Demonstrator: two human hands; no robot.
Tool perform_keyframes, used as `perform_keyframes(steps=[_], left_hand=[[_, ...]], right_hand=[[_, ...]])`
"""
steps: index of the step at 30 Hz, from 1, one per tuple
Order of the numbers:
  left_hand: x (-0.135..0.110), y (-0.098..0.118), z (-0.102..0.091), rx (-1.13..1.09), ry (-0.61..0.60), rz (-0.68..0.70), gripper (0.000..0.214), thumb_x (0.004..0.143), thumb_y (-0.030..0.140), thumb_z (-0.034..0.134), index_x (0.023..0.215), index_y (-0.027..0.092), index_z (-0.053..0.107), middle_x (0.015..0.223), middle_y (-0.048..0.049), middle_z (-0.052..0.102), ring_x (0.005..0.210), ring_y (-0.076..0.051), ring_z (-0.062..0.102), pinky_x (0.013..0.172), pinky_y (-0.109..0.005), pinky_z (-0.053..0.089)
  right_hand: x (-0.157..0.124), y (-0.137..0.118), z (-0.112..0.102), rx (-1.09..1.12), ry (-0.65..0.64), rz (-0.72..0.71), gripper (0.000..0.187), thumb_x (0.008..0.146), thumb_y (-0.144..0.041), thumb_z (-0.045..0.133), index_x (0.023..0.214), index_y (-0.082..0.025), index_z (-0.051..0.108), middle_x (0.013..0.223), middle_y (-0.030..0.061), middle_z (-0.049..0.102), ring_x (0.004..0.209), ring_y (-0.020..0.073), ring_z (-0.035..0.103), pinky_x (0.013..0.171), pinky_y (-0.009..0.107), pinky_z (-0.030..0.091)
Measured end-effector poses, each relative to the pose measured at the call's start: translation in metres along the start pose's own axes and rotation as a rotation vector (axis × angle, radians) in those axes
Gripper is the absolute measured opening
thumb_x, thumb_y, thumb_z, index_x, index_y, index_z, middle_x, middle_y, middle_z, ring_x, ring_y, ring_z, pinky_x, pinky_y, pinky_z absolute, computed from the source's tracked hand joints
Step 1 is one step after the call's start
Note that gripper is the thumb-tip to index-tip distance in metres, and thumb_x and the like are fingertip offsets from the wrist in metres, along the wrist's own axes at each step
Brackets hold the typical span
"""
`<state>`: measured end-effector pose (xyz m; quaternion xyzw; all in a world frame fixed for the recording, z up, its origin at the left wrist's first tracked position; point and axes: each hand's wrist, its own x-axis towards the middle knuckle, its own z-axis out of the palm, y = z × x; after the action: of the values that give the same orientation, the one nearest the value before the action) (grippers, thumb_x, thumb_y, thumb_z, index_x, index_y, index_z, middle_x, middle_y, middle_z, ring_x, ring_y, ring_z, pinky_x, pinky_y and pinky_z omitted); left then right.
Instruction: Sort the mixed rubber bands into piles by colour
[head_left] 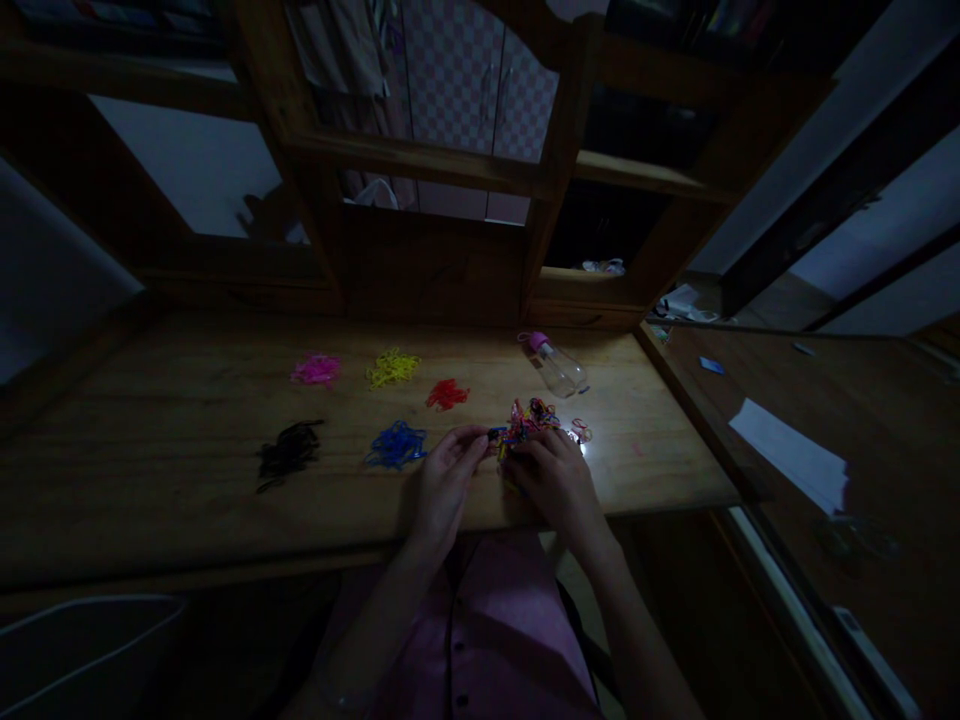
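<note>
A mixed heap of coloured rubber bands lies on the wooden desk just beyond my hands. My left hand pinches a dark band at the heap's left edge. Fingers curled, my right hand rests on the near side of the heap; what it holds is hidden. Sorted piles lie to the left: pink, yellow, red, blue and black.
A clear bottle with a pink cap lies on its side behind the heap. Wooden shelving rises at the back of the desk. A white paper sheet lies on the surface to the right. The room is dim.
</note>
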<state>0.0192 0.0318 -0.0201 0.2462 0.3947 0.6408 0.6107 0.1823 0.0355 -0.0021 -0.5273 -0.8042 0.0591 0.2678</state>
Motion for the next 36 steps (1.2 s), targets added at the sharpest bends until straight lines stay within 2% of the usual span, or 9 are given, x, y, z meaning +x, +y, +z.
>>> perform_keyframes(steps=[8, 11, 16, 20, 24, 27, 31, 36], left_hand=[[-0.001, 0.003, 0.001, -0.029, -0.013, -0.023, 0.024, 0.073, 0.023, 0.079, 0.094, 0.015, 0.070, 0.091, -0.0021, 0.071, 0.084, -0.011, 0.067, 0.083, -0.022, 0.051], [0.000, 0.003, 0.001, -0.002, -0.013, -0.021, 0.023, 0.072, 0.024, 0.079, 0.093, 0.016, 0.072, 0.090, -0.0022, 0.072, 0.084, -0.011, 0.067, 0.081, -0.021, 0.050], [-0.002, 0.003, 0.001, 0.183, -0.031, -0.032, 0.025, 0.073, 0.028, 0.079, 0.095, 0.017, 0.076, 0.095, -0.0062, 0.075, 0.088, -0.016, 0.068, 0.082, -0.024, 0.051], [-0.004, 0.005, 0.003, 0.288, -0.063, -0.038, 0.026, 0.074, 0.030, 0.077, 0.098, 0.018, 0.077, 0.103, -0.0079, 0.075, 0.094, -0.020, 0.069, 0.088, -0.029, 0.052], [-0.004, 0.004, 0.003, 0.347, -0.103, 0.011, 0.023, 0.075, 0.029, 0.076, 0.096, 0.020, 0.078, 0.106, -0.0077, 0.075, 0.101, -0.022, 0.068, 0.094, -0.030, 0.050], [-0.002, 0.000, 0.001, 0.400, -0.143, 0.042, 0.021, 0.076, 0.030, 0.075, 0.093, 0.020, 0.079, 0.102, -0.0068, 0.076, 0.100, -0.022, 0.068, 0.093, -0.031, 0.051], [-0.003, 0.001, 0.001, 0.371, -0.181, -0.034, 0.025, 0.076, 0.035, 0.075, 0.095, 0.019, 0.079, 0.099, -0.0065, 0.076, 0.094, -0.023, 0.070, 0.090, -0.032, 0.053], [-0.006, 0.008, 0.006, 0.279, -0.204, -0.128, 0.033, 0.081, 0.044, 0.069, 0.096, 0.016, 0.078, 0.101, -0.0086, 0.076, 0.092, -0.023, 0.070, 0.089, -0.034, 0.053]], right_hand=[[0.005, 0.003, 0.000, 0.123, -0.026, 0.072, 0.006, 0.082, -0.018, 0.068, 0.087, -0.022, 0.067, 0.093, 0.0065, 0.065, 0.096, 0.0251, 0.057, 0.085, 0.038, 0.046], [0.004, 0.003, -0.002, 0.224, 0.045, 0.098, 0.008, 0.083, -0.017, 0.066, 0.088, -0.022, 0.067, 0.096, 0.0057, 0.064, 0.096, 0.0231, 0.058, 0.084, 0.037, 0.047], [0.000, 0.003, -0.010, 0.356, 0.181, 0.158, 0.005, 0.084, -0.021, 0.066, 0.088, -0.022, 0.068, 0.095, 0.0046, 0.065, 0.091, 0.0199, 0.061, 0.082, 0.033, 0.049], [-0.001, 0.001, -0.016, 0.471, 0.197, 0.182, 0.009, 0.086, -0.025, 0.065, 0.093, -0.022, 0.070, 0.090, 0.0031, 0.069, 0.081, 0.0180, 0.065, 0.075, 0.031, 0.052], [-0.001, -0.005, -0.023, 0.545, 0.125, 0.103, 0.010, 0.088, -0.024, 0.064, 0.094, -0.023, 0.072, 0.092, 0.0038, 0.071, 0.085, 0.0188, 0.067, 0.078, 0.032, 0.054], [0.000, -0.009, -0.026, 0.534, 0.092, 0.014, 0.014, 0.088, -0.021, 0.064, 0.097, -0.025, 0.073, 0.095, 0.0041, 0.070, 0.088, 0.0178, 0.066, 0.079, 0.031, 0.054], [0.001, -0.006, -0.025, 0.481, 0.092, -0.047, 0.021, 0.088, -0.016, 0.063, 0.103, -0.027, 0.074, 0.096, 0.0042, 0.067, 0.088, 0.0160, 0.064, 0.077, 0.029, 0.053], [0.003, -0.003, -0.023, 0.443, 0.083, -0.098, 0.018, 0.089, -0.016, 0.061, 0.099, -0.025, 0.073, 0.094, 0.0042, 0.066, 0.086, 0.0155, 0.064, 0.074, 0.027, 0.052]])
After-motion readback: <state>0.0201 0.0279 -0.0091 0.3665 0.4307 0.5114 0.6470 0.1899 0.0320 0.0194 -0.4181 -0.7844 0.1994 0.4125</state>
